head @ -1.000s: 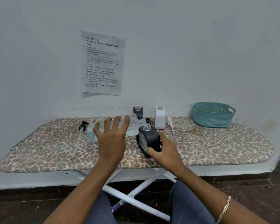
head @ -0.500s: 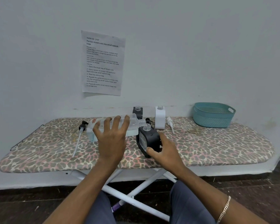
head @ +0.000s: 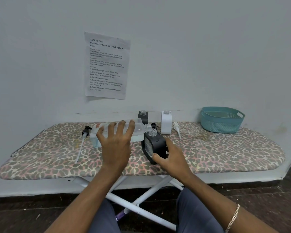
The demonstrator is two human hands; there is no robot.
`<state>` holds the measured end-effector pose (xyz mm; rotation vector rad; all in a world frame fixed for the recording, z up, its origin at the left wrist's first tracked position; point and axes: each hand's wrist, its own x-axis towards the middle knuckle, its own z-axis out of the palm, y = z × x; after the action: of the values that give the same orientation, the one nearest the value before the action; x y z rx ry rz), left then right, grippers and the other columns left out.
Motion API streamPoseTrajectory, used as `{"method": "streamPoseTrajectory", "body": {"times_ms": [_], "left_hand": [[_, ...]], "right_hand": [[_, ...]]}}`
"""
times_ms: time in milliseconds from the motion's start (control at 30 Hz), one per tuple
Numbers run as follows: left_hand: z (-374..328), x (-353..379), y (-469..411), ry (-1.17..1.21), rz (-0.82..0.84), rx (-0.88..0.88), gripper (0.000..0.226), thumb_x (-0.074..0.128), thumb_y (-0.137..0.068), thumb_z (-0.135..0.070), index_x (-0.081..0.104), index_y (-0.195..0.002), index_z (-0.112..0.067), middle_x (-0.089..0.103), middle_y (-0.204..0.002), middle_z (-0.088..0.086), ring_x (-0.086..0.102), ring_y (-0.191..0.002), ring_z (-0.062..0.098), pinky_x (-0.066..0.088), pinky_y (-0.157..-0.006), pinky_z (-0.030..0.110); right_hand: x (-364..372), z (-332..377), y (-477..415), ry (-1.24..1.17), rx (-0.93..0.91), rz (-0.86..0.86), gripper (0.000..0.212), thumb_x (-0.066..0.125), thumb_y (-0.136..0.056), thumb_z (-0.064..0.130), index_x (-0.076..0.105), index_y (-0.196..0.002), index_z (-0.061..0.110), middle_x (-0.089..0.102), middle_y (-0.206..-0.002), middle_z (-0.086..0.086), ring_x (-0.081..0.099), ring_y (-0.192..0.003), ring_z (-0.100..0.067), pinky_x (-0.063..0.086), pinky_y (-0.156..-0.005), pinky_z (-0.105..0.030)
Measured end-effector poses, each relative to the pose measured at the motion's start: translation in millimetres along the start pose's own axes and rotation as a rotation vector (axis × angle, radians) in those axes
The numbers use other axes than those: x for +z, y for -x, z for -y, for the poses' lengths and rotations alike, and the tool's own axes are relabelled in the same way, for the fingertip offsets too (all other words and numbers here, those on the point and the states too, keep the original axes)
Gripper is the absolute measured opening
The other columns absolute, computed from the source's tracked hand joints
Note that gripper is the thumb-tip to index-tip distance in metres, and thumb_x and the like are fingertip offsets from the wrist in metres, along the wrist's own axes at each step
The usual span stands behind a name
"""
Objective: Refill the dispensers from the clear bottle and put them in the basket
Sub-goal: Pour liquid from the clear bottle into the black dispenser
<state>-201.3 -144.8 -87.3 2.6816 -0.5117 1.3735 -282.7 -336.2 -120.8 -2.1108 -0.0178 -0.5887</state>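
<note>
Clear bottle (head: 138, 127) lies tipped sideways in the left hand (head: 115, 145), fingers wrapped over it, its neck just above the mouth of the black dispenser (head: 155, 145), which the right hand (head: 172, 158) clasps near the ironing board's (head: 225, 148) front edge.

We are seeing the middle of the ironing board (head: 225, 153) crowded: our left hand (head: 116, 148) is gripping the clear bottle (head: 138, 129) tipped sideways, and our right hand (head: 171, 158) is clasping the black dispenser (head: 155, 145) just beside it. Behind them, a second black dispenser (head: 143, 116) and the white dispenser (head: 166, 122) are blocking the wall side. A white pump (head: 177, 129) is lying near the white dispenser. We are finding bare board between that pump and the teal basket (head: 222, 126). A black pump (head: 83, 142) is lying left of the bottle, with open board beyond.
</note>
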Motion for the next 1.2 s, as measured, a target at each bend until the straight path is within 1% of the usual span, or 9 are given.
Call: {"method": "streamPoseTrajectory", "body": {"times_ms": [100,233,567,733,933,1200], "left_hand": [[0.3,0.2,0.4,0.002,0.0,0.001,0.074,0.072,-0.074,0.003,0.059,-0.141,-0.024,0.064,-0.132,0.006,0.056,-0.121,0.035,0.036,-0.103,0.061],[0.6,0.0,0.6,-0.003,0.0,-0.001,0.073,0.071,-0.074,0.003,0.059,-0.142,-0.024,0.064,-0.132,0.006,0.056,-0.122,0.035,0.036,-0.103,0.061],[0.4,0.5,0.4,-0.013,-0.008,0.001,0.073,0.072,-0.074,0.002,0.059,-0.141,-0.025,0.064,-0.131,0.005,0.057,-0.121,0.035,0.035,-0.103,0.061],[0.1,0.1,0.0,-0.008,-0.013,-0.001,0.073,0.07,-0.074,0.003,0.06,-0.141,-0.025,0.065,-0.131,0.005,0.056,-0.121,0.035,0.035,-0.103,0.061],[0.2,-0.4,0.1,-0.001,-0.007,-0.002,0.073,0.07,-0.074,0.003,0.06,-0.141,-0.024,0.065,-0.131,0.006,0.057,-0.122,0.036,0.035,-0.103,0.061],[0.2,-0.7,0.3,0.003,-0.009,-0.004,0.072,0.07,-0.074,0.004,0.06,-0.14,-0.024,0.065,-0.131,0.006,0.056,-0.121,0.035,0.035,-0.102,0.061]], "right_hand": [[0.0,0.1,0.4,0.001,0.001,0.001,0.041,0.076,-0.086,0.028,0.055,-0.121,0.033,0.069,-0.1,0.014,0.065,-0.089,0.0,0.055,-0.069,-0.019],[0.5,0.3,0.5,0.0,0.002,0.003,0.043,0.075,-0.086,0.028,0.054,-0.122,0.035,0.069,-0.103,0.014,0.066,-0.091,-0.001,0.058,-0.073,-0.025],[0.6,0.3,0.6,0.008,0.024,0.004,0.039,0.075,-0.085,0.031,0.055,-0.118,0.034,0.07,-0.099,0.012,0.067,-0.088,-0.006,0.06,-0.073,-0.033],[0.6,0.3,0.7,0.009,0.02,0.005,0.04,0.074,-0.085,0.031,0.054,-0.119,0.036,0.07,-0.101,0.012,0.067,-0.088,-0.005,0.059,-0.073,-0.031],[0.9,-0.3,0.2,0.012,0.021,0.005,0.04,0.074,-0.085,0.033,0.054,-0.12,0.037,0.07,-0.101,0.013,0.067,-0.089,-0.005,0.06,-0.075,-0.033],[0.7,0.5,-0.4,0.008,0.022,0.003,0.041,0.074,-0.084,0.031,0.053,-0.119,0.037,0.07,-0.102,0.012,0.067,-0.089,-0.003,0.06,-0.073,-0.029]]}}
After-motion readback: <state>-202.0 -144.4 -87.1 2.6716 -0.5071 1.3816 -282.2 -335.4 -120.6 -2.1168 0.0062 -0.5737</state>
